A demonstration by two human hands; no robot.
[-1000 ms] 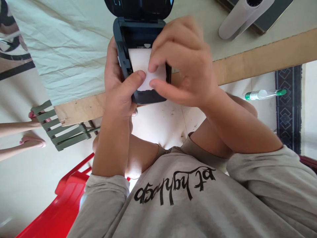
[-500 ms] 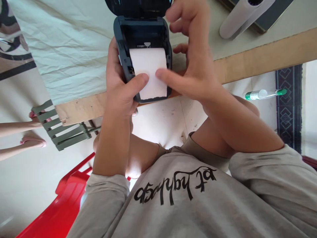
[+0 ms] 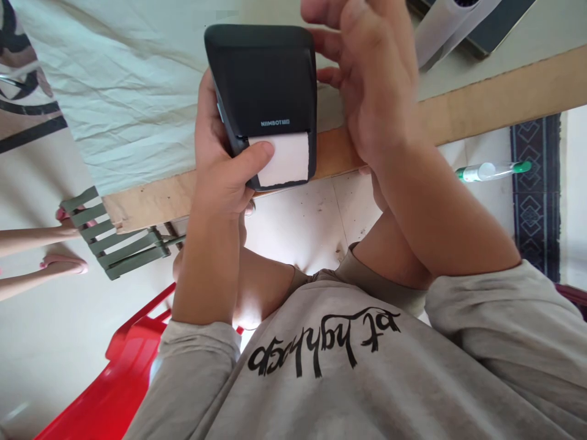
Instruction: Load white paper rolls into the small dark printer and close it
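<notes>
A small dark label printer (image 3: pixel 263 79) is gripped from the left by my left hand (image 3: pixel 220 165) at the table's near edge. Its lid is down. A strip of white paper (image 3: pixel 284 160) sticks out of the slot below the lid, and my left thumb presses on the strip's left corner. My right hand (image 3: pixel 367 79) hovers just right of the printer with its fingers loosely spread, holding nothing; whether a fingertip touches the lid's far corner I cannot tell.
The wooden table (image 3: pixel 481 101) carries a wrinkled pale cloth (image 3: pixel 123 91). A white paper roll (image 3: pixel 454 24) lies at the far right on a dark flat object. A green-capped pen (image 3: pixel 490 173) lies on the floor. A red chair (image 3: pixel 119 379) and another person's feet (image 3: pixel 59 263) are at left.
The printer's lid, open before, is now shut over the paper roll. My right hand left the paper and lifted away to the upper right. The left hand kept its grip.
</notes>
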